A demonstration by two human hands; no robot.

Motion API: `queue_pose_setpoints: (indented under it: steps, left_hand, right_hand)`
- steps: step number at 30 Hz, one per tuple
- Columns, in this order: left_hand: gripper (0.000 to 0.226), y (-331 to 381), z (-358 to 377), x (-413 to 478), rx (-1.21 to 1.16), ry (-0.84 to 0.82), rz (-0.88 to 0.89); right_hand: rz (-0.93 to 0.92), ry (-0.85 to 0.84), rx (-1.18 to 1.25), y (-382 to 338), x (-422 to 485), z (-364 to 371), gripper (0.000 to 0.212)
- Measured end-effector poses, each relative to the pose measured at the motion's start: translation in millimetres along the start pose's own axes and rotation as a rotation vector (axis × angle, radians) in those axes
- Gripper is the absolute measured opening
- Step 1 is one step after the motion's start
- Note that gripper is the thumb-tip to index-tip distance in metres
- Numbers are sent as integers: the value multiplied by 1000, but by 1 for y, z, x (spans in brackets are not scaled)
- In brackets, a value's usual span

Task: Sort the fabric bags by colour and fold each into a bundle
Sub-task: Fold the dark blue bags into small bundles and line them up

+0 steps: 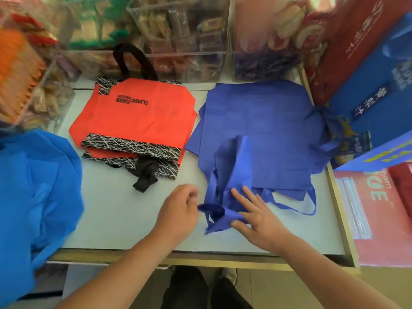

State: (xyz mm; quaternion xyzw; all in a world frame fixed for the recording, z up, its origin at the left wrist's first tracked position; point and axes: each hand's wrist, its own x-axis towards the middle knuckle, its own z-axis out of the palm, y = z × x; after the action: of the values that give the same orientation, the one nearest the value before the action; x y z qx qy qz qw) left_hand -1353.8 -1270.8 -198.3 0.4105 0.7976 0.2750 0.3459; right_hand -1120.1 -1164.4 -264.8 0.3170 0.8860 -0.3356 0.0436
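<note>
R hand (pixel 260 217) spread flat on violet-blue bag (pixel 256 121) — L hand (pixel 178 212) curled beside its handle (pixel 211 209), blurred; grip can't tell.

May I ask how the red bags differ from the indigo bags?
The red bags lie flat and stacked; the indigo bags are rumpled. The red bags have black patterned trim; the indigo bags are plain. The right hand touches the indigo bags, not the red bags. Both rest on the counter.
</note>
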Motion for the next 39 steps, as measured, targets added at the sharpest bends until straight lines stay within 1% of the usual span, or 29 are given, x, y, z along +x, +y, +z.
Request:
queue_pose_setpoints:
  steps: [1, 2, 3, 4, 5, 6, 7, 8, 10, 12, 14, 17, 19, 20, 22, 23, 25, 27, 30, 31, 32, 33, 34, 35, 36, 37, 38, 39]
  left_hand:
    - [39, -1, -3, 4, 12, -16, 112]
    - [57, 0, -4, 8, -1, -86, 198]
    - [68, 2, -2, 12, -31, -175, 229]
    - [72, 6, 1, 15, -119, -242, 193]
    - [75, 10, 5, 20, -247, -268, 129]
    - [82, 13, 9, 24, -365, -253, 64]
    - [89, 16, 14, 28, -470, -223, 17]
    - [92, 18, 19, 31, -528, -212, 1]
    - [80, 26, 28, 36, -565, -290, 43]
    - [65, 34, 37, 39, -509, -379, 90]
    - [58, 33, 46, 46, -408, -351, 104]
    - [45, 25, 55, 62, -220, -260, 116]
    - [30, 22, 60, 71, -116, -268, 127]
    - [24, 21, 62, 74, -92, -269, 128]
    - [14, 17, 64, 81, -93, -251, 133]
    - [13, 15, 65, 83, -99, -248, 132]
    - [16, 10, 67, 86, -122, -254, 116]
    - [12, 8, 69, 88, -134, -250, 134]
    - [11, 8, 72, 93, -149, -241, 147]
    - [14, 8, 71, 94, -173, -234, 119]
    - [16, 11, 70, 94, -223, -220, 73]
    - [20, 15, 68, 94, -280, -204, 6]
    - [23, 18, 67, 96, -344, -187, -66]
    - [28, 21, 67, 99, -382, -165, -126]
    - [32, 23, 67, 104, -397, -134, -173]
    - [37, 24, 68, 108, -383, -101, -198]
    - [36, 25, 70, 113, -382, -67, -209]
    - [28, 27, 71, 119, -383, -34, -208]
  right_hand:
    - [66, -47, 104, -1, 3, -7, 51]
    - [107, -84, 172, -3, 6, -15, 51]
    - [147, -103, 247, -4, 11, -21, 49]
    - [198, -94, 306, -8, 13, -27, 44]
    - [280, -67, 398, -10, 15, -31, 40]
    - [373, -25, 486, -10, 16, -32, 42]
    - [451, 22, 563, -11, 16, -34, 48]
    - [508, 62, 593, -10, 17, -35, 51]
    - [531, 148, 584, -9, 20, -34, 46]
    - [522, 266, 595, -6, 28, -33, 36]
    - [546, 347, 608, -4, 38, -35, 32]
    - [546, 356, 488, 1, 52, -38, 31]
    - [533, 362, 443, 8, 63, -38, 32]
    - [522, 368, 449, 11, 69, -39, 30]
    - [481, 397, 507, 16, 82, -45, 18]
    - [441, 418, 564, 17, 89, -51, 13]
    - [385, 440, 692, 16, 102, -62, 20]
    - [393, 470, 749, 16, 114, -70, 19]
    - [434, 472, 782, 22, 120, -73, 34]
    - [432, 448, 760, 25, 118, -71, 33]
    - [423, 404, 730, 30, 116, -69, 27]
    - [418, 353, 710, 34, 114, -66, 14]
    - [406, 312, 695, 36, 113, -64, 9]
    - [394, 302, 678, 36, 112, -61, 23]
    - [389, 311, 675, 35, 112, -61, 32]
    - [393, 321, 672, 34, 113, -61, 34]
    - [388, 330, 673, 34, 114, -61, 32]
    - [388, 343, 669, 34, 115, -60, 25]
